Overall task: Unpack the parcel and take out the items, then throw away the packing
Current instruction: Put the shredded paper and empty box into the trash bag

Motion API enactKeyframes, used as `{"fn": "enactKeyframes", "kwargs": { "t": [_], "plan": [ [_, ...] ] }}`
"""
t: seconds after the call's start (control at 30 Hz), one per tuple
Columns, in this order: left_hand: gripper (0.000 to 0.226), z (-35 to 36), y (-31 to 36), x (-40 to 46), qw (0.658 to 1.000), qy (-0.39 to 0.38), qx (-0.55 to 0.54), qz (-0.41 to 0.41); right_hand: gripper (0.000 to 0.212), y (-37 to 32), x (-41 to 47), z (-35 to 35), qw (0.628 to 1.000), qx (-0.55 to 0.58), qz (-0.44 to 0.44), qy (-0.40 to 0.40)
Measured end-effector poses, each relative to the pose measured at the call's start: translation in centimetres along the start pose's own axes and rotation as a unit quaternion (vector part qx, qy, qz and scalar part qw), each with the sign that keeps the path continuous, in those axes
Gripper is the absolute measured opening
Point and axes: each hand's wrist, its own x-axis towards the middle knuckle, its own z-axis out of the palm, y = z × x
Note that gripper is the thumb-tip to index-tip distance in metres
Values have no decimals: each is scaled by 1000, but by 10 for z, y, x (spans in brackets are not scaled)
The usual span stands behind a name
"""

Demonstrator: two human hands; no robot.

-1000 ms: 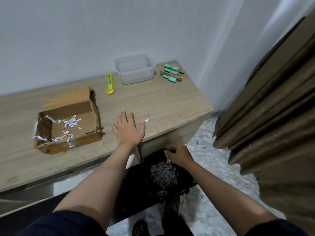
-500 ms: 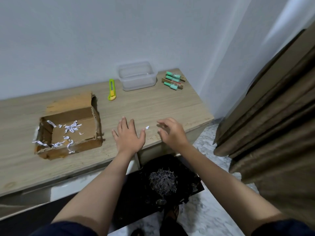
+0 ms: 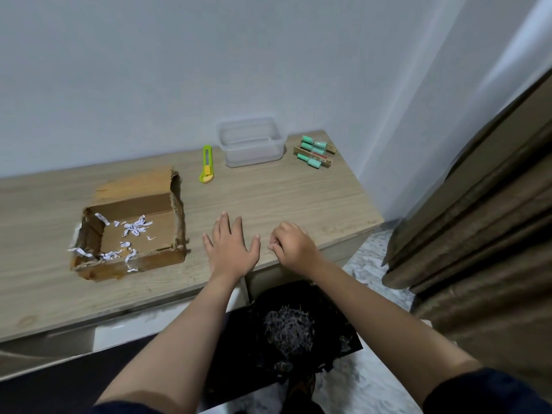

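Your counter (image 3: 268, 198) of pale wood grain runs along the white wall, with a brown curtain (image 3: 484, 234) hanging off its right end. Below its front edge, between your forearms, a black bin bag (image 3: 337, 324) stands open on the floor, and a heap of shredded paper (image 3: 288, 327) lies inside it. The opened cardboard box (image 3: 131, 225) sits on the left part of the counter, its torn walls upright; only a few white paper shreds (image 3: 136, 228) remain on its floor, and some hang over the near-left corner. At the back, near the wall, a clear plastic tub (image 3: 251, 141) stands with nothing visible inside. Just to its right, the unpacked items (image 3: 313, 151), green cylinders lying with narrow brown boxes, rest in a tight group near the counter's far right corner. To the tub's left lies a yellow-green utility knife (image 3: 206, 164), well apart from the box.

Your left hand (image 3: 231, 249) lies palm down on the counter near its front edge, right of the box, with its fingers (image 3: 224, 225) spread flat. Your right hand (image 3: 294, 245) sits just beside it, knuckles up, its fingers curled in toward the thumb as if pinching; whatever small thing they may hold is too hidden to tell.
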Motion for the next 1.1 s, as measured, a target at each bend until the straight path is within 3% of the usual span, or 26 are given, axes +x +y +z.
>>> {"fn": "enactKeyframes", "kwargs": {
  "t": [0.27,0.47,0.6,0.7,0.77,0.9,1.0,1.1],
  "plan": [
    [63,-6,-1,-2,1000,-18,-14,7,9,14,-59,1,997,67,32,18],
    [64,-15,-6,-7,996,-70,-29,39,20,23,-98,27,985,75,154,-5],
    [62,-22,-14,-24,992,-92,-52,66,15,25,-104,38,972,69,224,-17],
    [58,-25,-19,-34,989,-107,-78,62,18,19,-102,35,972,74,224,-6],
    [50,-26,-19,-39,981,-114,-154,29,19,9,-96,27,978,71,192,29],
    [33,-37,-15,-54,929,-45,-365,-35,15,-20,-66,12,979,108,89,151],
    [23,-60,-17,-66,924,51,-377,-37,14,-42,-33,8,969,148,54,192],
    [22,-83,-38,-69,922,147,-358,-24,14,-69,2,12,963,194,49,182]
  ]
}}
